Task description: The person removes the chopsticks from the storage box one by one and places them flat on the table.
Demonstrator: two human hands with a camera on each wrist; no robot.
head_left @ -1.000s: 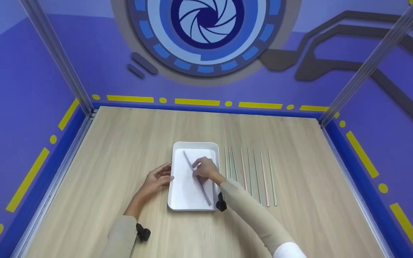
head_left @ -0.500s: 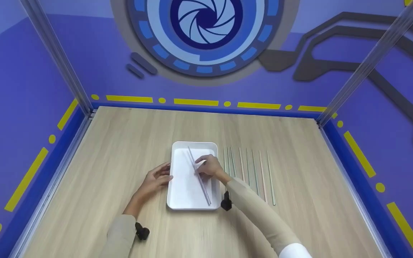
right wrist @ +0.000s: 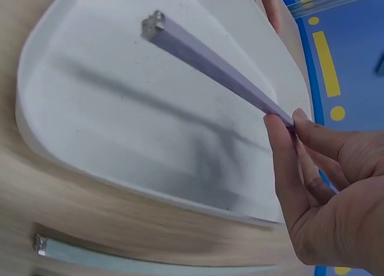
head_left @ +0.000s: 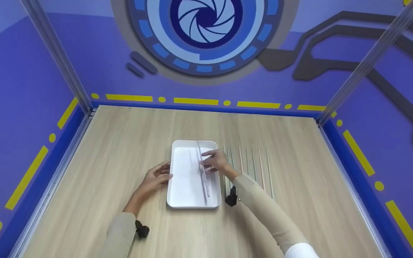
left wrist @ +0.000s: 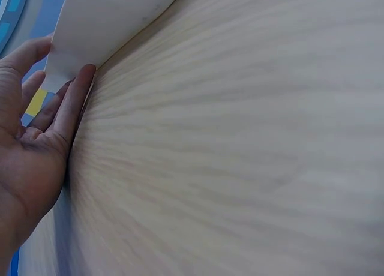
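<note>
A shallow white tray [head_left: 183, 190] lies on the wooden table. My right hand [head_left: 218, 161] pinches a thin lilac stick [head_left: 204, 180] between thumb and fingertips, over the tray's right half. Close up in the right wrist view, the lilac stick [right wrist: 210, 70] has a squarish section and a rough silvery end, and its shadow falls on the tray floor. My left hand [head_left: 156, 178] rests at the tray's left wall with fingers extended. In the left wrist view its fingertips [left wrist: 87, 75] touch the outside of the tray [left wrist: 114, 27].
Several thin pastel sticks [head_left: 261, 165] lie roughly side by side on the table right of the tray, partly hidden by the right forearm. One pale green stick [right wrist: 120, 261] shows by the tray's near side in the right wrist view. Purple panels [head_left: 95, 53] enclose the table.
My right hand has lifted the lilac stick off the tray floor and carried it rightward, turning it more in line with the tray's long side. The left hand and tray have stayed put.
</note>
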